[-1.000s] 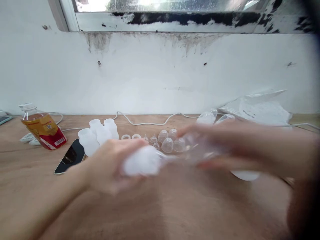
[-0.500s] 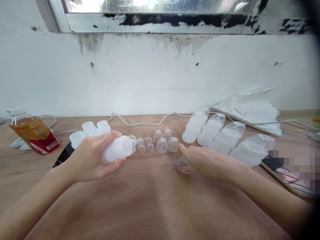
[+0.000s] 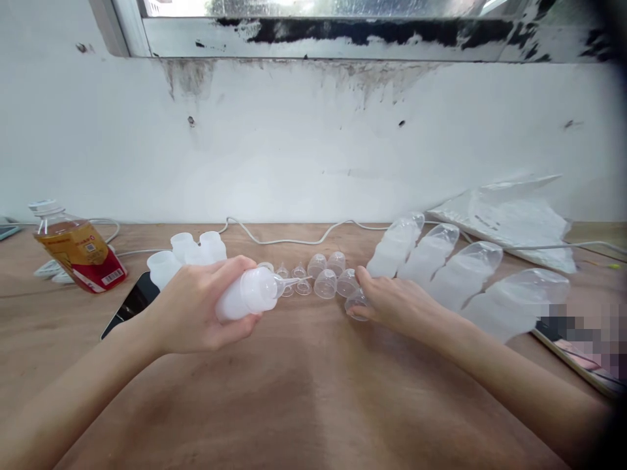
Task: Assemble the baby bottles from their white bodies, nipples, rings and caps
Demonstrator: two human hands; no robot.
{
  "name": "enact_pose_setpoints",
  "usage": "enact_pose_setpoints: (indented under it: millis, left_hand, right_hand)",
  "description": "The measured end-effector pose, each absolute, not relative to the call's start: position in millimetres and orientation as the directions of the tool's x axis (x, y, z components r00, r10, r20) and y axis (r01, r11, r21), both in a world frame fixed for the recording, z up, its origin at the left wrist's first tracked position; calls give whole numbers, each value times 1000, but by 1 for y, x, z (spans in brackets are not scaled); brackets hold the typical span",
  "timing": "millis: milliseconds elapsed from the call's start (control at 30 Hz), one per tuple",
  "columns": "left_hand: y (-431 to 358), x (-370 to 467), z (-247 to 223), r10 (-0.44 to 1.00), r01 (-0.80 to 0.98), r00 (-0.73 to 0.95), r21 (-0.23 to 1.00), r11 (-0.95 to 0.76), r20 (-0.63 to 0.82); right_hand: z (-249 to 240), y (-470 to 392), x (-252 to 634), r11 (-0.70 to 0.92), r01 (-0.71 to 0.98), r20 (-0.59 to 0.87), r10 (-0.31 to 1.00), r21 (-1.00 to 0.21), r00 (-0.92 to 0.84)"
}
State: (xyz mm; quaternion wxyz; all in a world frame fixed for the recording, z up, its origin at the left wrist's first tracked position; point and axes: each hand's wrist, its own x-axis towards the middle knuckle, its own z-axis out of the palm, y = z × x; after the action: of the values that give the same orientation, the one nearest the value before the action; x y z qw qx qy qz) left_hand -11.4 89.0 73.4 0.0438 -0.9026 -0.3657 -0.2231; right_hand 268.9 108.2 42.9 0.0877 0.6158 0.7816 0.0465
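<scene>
Lifted slightly off the wood since half a second earlier, the clear cap [image 3: 356, 304] now sits pinched in the fingertips of the right hand [image 3: 392, 303], which has drawn back toward the loose caps [image 3: 331, 275] clustered mid-table, while the left hand [image 3: 198, 310] has stayed wrapped around the white squeeze bottle [image 3: 247, 295]. That bottle is held on its side above the plywood table [image 3: 304, 398], its thin clear nozzle [image 3: 292, 282] pointing right toward the cap, the two well short of meeting. The left fingers are closed round the bottle's body; the right fingers are curled in a light pinch, only partly closed. Beyond the right hand lies a row of capped bottles [image 3: 443, 264] on their sides, and behind them a plastic bag [image 3: 509, 212]. To the left stand uncapped bottles [image 3: 189, 254], a dark phone [image 3: 132, 303] lying flat and a drink bottle [image 3: 81, 251] with a red and yellow label. A loose pinch on so small and slick a cap could let it slip and roll among the others. A hard squeeze of the soft bottle might bend the slender nozzle off line, and a wide sweep of the right forearm could nudge the row of lying bottles, which look free to roll.
</scene>
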Motion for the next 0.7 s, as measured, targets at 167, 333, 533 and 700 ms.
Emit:
enact_pose_setpoints:
  millis: [167, 333, 533, 700]
  left_hand:
    - [89, -9, 73, 628, 689, 659, 1, -724, 414]
    - [83, 5, 64, 425, 549, 808, -259, -795, 407]
    - [72, 28, 32, 318, 455, 872, -374, -808, 372]
    - [65, 36, 27, 542, 552, 833, -194, -811, 108]
  right_hand:
    - [59, 98, 270, 232, 969, 57, 970, 89, -237]
    - [83, 76, 235, 174, 471, -178, 771, -865, -612]
    - [45, 79, 188, -383, 408, -521, 262, -829, -812]
    - [30, 74, 185, 223, 718, -411, 693, -660, -593]
